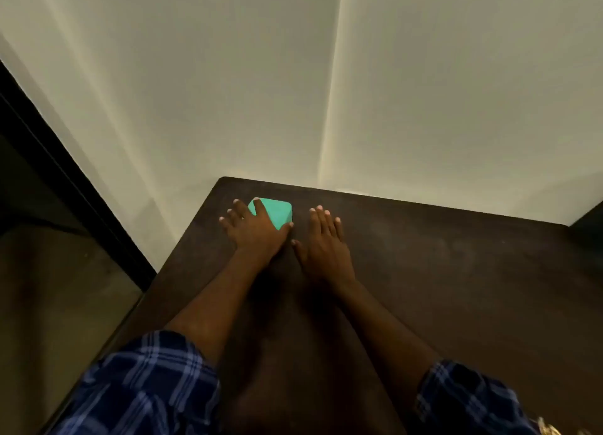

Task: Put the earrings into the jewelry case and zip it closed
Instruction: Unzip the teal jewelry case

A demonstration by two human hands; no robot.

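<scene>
Case (275, 213), teal, lies at eleven o'clock on the dark surface (456, 271); my left hand (257, 229) rests flat on it, grip spread. My right hand (323, 242) lies spread beside. No earrings visible; next I must open the case.

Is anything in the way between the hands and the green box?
Nothing visible. The left hand already lies flat on the green case; the right hand rests on the dark table just beside it, with only bare tabletop between.
</scene>
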